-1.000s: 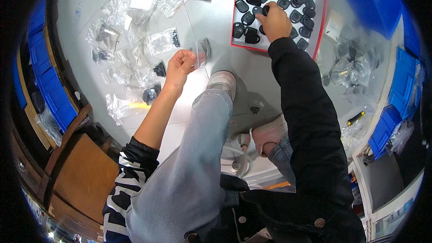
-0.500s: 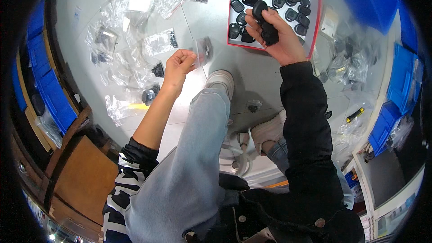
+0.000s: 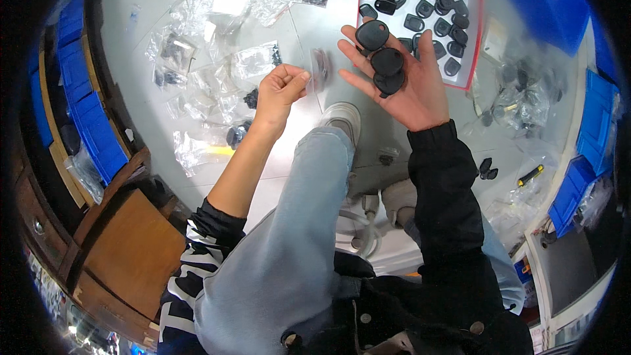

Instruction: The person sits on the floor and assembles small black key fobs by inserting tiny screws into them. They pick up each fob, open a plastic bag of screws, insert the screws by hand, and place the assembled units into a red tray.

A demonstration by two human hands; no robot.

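Note:
My left hand [image 3: 281, 96] is pinched closed on the edge of a small clear plastic bag [image 3: 319, 69], which stands up above the grey floor. My right hand [image 3: 415, 89] is turned palm up with its fingers spread, and black car key shells [image 3: 387, 62] rest across the palm and fingers. Three rounded shells show there, partly overlapping. Just beyond that hand lies a shallow white box with a red rim [image 3: 478, 26]. Many more black key shells [image 3: 424, 8] lie loose inside it; the hand hides its near left corner.
Clear bags of small black parts [image 3: 256, 59] spread over the floor on the left. More plastic bags [image 3: 516, 102] lie on the right, near a yellow-and-black cutter [image 3: 531, 175] and small black pieces [image 3: 487, 169]. Blue bins [image 3: 598, 108] line the right side.
My right hand has opened out and drawn nearer to me, away from the box, with the key shells now spread on its palm. My left hand still pinches the bag. The whole view has shifted.

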